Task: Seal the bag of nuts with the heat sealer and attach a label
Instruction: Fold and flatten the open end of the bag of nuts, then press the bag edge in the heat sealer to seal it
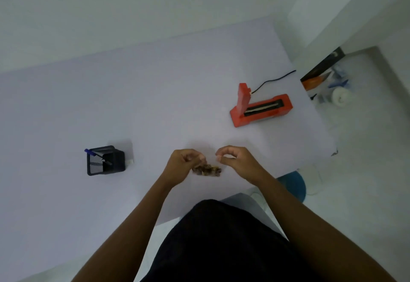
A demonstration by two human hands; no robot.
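Observation:
A small clear bag of brown nuts [207, 170] rests on the white table [155, 95] near its front edge. My left hand [180, 166] pinches the bag's upper left edge. My right hand [236, 161] pinches the upper right edge, thumb against fingertips; the clear film between the hands is hard to make out. The red heat sealer [259, 109] stands farther back on the right with its lid raised upright and its sealing strip exposed. No label shows in view.
A black mesh pen holder [106, 160] with a blue pen stands at the left. The sealer's black cord [274, 79] runs off the table's right edge. A cluttered shelf [328, 84] and a blue stool [292, 185] lie beyond that edge.

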